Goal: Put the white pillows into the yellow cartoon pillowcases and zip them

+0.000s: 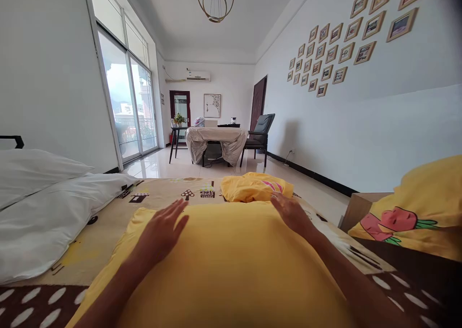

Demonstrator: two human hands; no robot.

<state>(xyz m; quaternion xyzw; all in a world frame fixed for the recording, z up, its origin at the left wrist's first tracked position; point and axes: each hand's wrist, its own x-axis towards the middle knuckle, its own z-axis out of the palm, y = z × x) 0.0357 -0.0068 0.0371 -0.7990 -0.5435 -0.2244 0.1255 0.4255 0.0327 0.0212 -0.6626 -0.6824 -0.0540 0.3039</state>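
Observation:
A plump yellow pillow (234, 260) lies in front of me on the patterned bed sheet (162, 188). My left hand (162, 231) rests on its left side, fingers stretched forward and thumb apart. At the pillow's far right corner is my right hand (290, 212), its fingers extended and pointing inward, holding nothing that I can see. Just beyond the pillow's far edge lies a crumpled yellow cloth (249, 186) with a pink print, close to my right fingertips.
White pillows (57, 212) lie on the left of the bed. To the right, a cardboard box (355, 207) holds a yellow pillow with a carrot-like print (429, 203). Farther off stand a covered table (216, 134), a black chair (260, 133) and a small plant stand (176, 137).

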